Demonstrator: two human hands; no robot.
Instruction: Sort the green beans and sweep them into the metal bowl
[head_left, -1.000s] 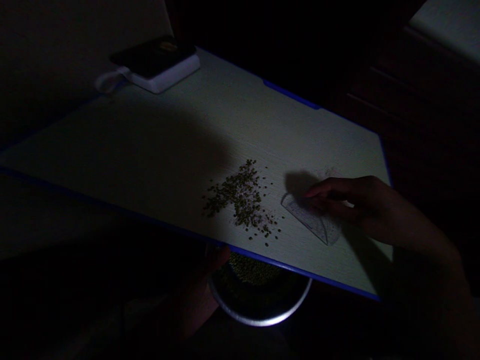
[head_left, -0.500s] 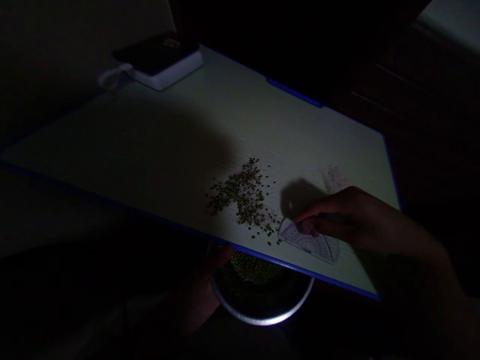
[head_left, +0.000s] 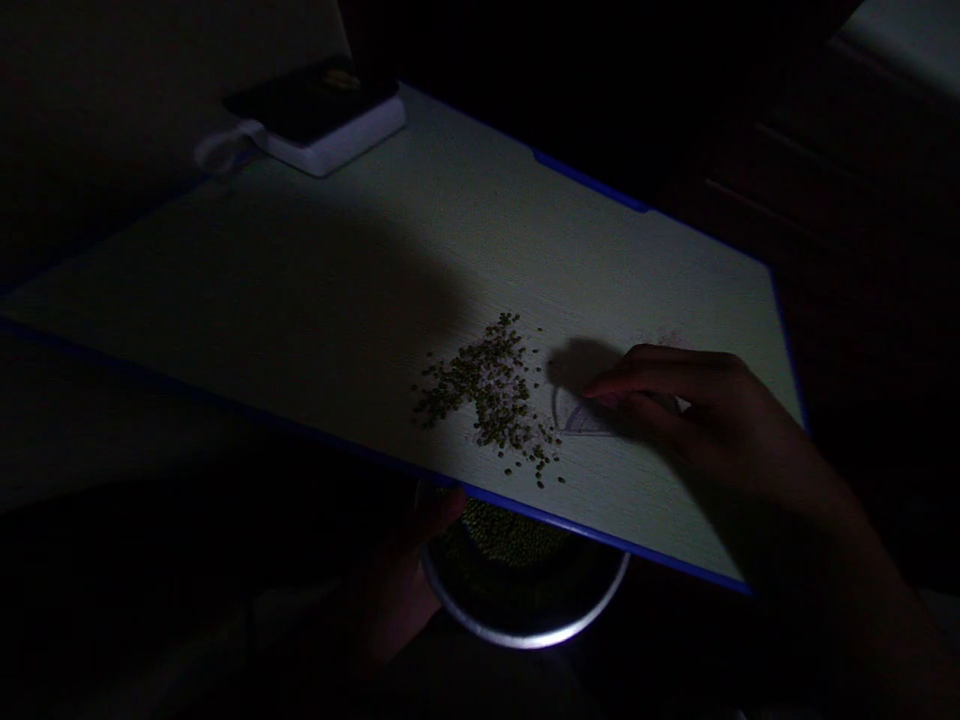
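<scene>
My right hand [head_left: 690, 410] pinches a clear protractor [head_left: 576, 415] just above the pale board, its arc toward the far side and much of it hidden by my fingers. Left of it lies a loose scatter of small green beans [head_left: 487, 385], mixed with pale bits. Below the board's near edge, my left hand [head_left: 412, 585] is wrapped round the side of a metal bowl [head_left: 525, 640], the thumb up by the blue edging. Inside the bowl a heap of green beans [head_left: 510, 535] shows, partly covered by the board.
The pale board [head_left: 315, 330] with blue edging slopes across the view. At its far left corner sits a white box-like device [head_left: 352, 135] with a dark top and a strap loop [head_left: 221, 150]. Faint crumbs [head_left: 664, 337] lie beyond my right hand. The surroundings are very dark.
My right hand has moved away from the near edge, carrying the protractor with it and turning it slightly. The left hand, bowl and bean scatter look almost the same.
</scene>
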